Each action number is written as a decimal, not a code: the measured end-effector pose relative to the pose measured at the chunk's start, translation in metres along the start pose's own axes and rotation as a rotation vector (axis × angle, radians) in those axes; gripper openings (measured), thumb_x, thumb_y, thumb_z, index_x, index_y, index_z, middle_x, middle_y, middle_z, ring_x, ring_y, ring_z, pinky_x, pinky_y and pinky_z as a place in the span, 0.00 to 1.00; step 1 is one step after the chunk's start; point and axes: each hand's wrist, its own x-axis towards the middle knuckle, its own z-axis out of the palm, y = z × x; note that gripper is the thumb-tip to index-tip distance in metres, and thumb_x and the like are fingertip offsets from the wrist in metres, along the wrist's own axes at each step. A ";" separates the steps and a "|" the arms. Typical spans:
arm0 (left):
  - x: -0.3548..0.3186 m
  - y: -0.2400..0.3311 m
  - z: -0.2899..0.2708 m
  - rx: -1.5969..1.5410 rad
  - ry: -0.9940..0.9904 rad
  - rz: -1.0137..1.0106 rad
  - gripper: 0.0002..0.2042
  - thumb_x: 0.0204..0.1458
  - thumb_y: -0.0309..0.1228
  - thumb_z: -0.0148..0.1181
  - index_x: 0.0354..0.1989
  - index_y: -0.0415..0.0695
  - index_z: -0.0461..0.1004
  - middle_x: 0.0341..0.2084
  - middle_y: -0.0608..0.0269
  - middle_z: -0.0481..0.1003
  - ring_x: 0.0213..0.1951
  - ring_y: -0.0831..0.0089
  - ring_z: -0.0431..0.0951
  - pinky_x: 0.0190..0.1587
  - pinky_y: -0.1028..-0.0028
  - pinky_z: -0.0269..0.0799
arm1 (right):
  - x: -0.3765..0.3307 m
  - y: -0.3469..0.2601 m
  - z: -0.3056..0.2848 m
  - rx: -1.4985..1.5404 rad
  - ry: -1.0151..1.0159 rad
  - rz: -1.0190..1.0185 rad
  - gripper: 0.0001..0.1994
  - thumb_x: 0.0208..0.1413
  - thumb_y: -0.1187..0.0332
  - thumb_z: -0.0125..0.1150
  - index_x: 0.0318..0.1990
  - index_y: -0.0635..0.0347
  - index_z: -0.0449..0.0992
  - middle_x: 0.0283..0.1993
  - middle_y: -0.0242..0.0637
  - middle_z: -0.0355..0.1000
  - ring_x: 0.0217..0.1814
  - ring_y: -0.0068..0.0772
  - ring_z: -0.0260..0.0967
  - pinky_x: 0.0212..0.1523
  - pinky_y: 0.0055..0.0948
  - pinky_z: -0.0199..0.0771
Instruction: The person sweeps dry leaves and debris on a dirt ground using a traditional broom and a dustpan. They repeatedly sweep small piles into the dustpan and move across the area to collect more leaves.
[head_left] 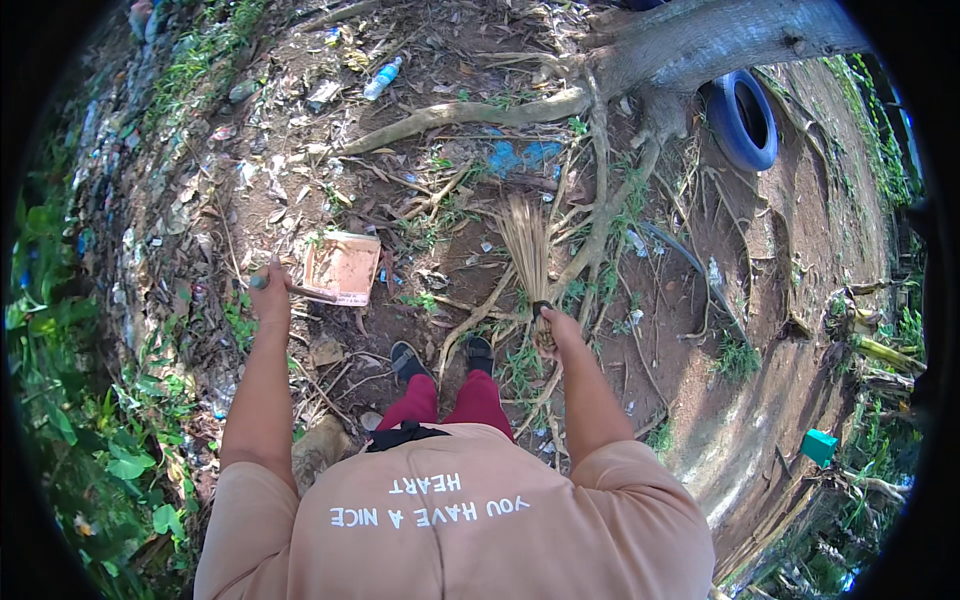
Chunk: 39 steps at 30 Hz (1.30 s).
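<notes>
Left hand (268,288) is wrapped round the handle of a dustpan (343,265), ahead and left of the feet (408,362) (can't tell if it touches ground (390,325)). Right hand (560,332) grips the broom (526,245) at its bound end, probably so the bristles (520,222) fan freely.

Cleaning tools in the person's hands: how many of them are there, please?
2. The peach-coloured square dustpan is in the left hand; the tan broom of bundled thin sticks is in the right hand. No third one is visible.
</notes>
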 end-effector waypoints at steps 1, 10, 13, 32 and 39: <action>0.000 -0.001 0.002 0.023 -0.017 0.031 0.19 0.53 0.39 0.52 0.12 0.42 0.65 0.09 0.70 0.64 0.15 0.81 0.60 0.20 0.79 0.54 | 0.010 -0.005 0.017 -0.006 0.054 0.057 0.14 0.51 0.60 0.52 0.45 0.51 0.66 0.24 0.32 0.66 0.17 0.30 0.64 0.12 0.31 0.63; 0.009 -0.006 -0.005 0.062 -0.058 0.064 0.20 0.54 0.40 0.50 0.12 0.42 0.64 0.09 0.70 0.63 0.15 0.82 0.59 0.21 0.80 0.53 | 0.004 0.008 0.005 -0.487 -0.379 -0.215 0.25 0.45 0.62 0.60 0.54 0.41 0.65 0.32 0.36 0.68 0.33 0.29 0.68 0.26 0.39 0.70; 0.009 -0.002 -0.008 0.089 -0.047 0.064 0.20 0.54 0.39 0.51 0.12 0.41 0.64 0.09 0.70 0.62 0.15 0.82 0.59 0.21 0.79 0.53 | -0.003 -0.008 -0.015 -0.325 -0.325 -0.288 0.21 0.46 0.63 0.59 0.51 0.43 0.67 0.36 0.36 0.69 0.38 0.29 0.68 0.25 0.37 0.70; -0.005 0.004 -0.006 -0.041 -0.061 0.043 0.19 0.53 0.39 0.52 0.12 0.42 0.63 0.10 0.72 0.60 0.17 0.83 0.57 0.21 0.80 0.52 | -0.018 -0.040 0.018 -0.490 -0.069 0.045 0.14 0.48 0.56 0.55 0.37 0.53 0.69 0.24 0.35 0.66 0.21 0.34 0.67 0.16 0.35 0.65; -0.007 -0.004 -0.013 -0.004 -0.067 0.090 0.19 0.53 0.37 0.52 0.12 0.42 0.62 0.10 0.73 0.60 0.16 0.83 0.56 0.21 0.80 0.52 | -0.030 0.052 0.102 -0.393 -0.388 0.193 0.10 0.52 0.58 0.50 0.37 0.51 0.66 0.24 0.33 0.66 0.19 0.33 0.67 0.15 0.33 0.65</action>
